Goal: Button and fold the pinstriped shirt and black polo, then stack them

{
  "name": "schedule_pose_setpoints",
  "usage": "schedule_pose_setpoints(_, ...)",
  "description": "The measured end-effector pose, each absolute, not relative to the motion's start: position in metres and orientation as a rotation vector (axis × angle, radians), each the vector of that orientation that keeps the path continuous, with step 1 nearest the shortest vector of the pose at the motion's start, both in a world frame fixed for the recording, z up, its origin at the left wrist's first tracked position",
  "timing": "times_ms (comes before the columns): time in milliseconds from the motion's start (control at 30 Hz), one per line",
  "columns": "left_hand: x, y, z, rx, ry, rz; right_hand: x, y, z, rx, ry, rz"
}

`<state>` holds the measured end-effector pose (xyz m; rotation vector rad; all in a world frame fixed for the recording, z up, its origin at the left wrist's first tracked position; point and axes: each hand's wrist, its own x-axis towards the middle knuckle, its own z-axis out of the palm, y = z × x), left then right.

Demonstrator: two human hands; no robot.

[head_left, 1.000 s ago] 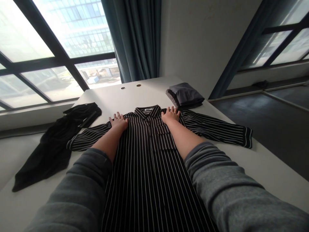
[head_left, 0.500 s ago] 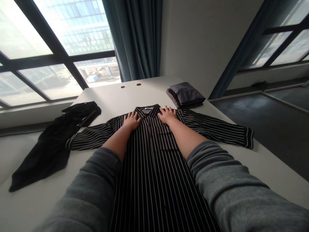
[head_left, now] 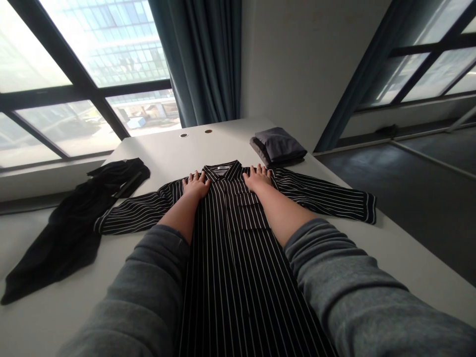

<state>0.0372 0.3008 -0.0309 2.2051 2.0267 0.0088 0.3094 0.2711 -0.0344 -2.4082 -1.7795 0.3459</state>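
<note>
A black shirt with white stripes point(head_left: 226, 248) lies spread front side up, its collar at the far end and both sleeves stretched out sideways. My left hand point(head_left: 196, 185) rests flat on the shirt's left shoulder area beside the collar, fingers spread. On the other side of the collar, my right hand point(head_left: 257, 178) presses flat on the shirt above the chest pocket, its fingers also apart. Neither hand grips the cloth. The shirt's lower end runs out of view at the bottom, partly behind my forearms.
The shirt lies on a white table point(head_left: 159, 148). A crumpled black garment point(head_left: 70, 233) is at the left, touching the striped sleeve. Folded dark grey clothing point(head_left: 280, 145) sits beyond the right shoulder. Two round holes are near the far edge, by a curtain point(head_left: 208, 64) and window.
My hands have moved slightly farther apart across the shirt's shoulders, both still flat. The whole view has shifted a little, so the table and garments appear farther left.
</note>
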Motion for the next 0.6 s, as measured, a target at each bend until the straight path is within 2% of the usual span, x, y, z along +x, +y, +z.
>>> schedule_pose_setpoints(233,0.039,0.298,-0.029,2.191,2.049,0.02,0.33,0.244,-0.03,-2.281,-1.862,0.32)
schedule_pose_setpoints(367,0.039,0.299,-0.03,2.192,2.056,0.024,0.372,0.213,-0.031,-2.024,-1.994,0.078)
schedule_pose_setpoints(433,0.039,0.299,-0.03,2.195,2.052,0.027,0.4,0.199,-0.033,-2.095,-1.97,0.038)
schedule_pose_setpoints(600,0.039,0.298,-0.029,2.196,2.053,0.016,0.463,0.169,-0.04,-2.538,-1.747,0.197)
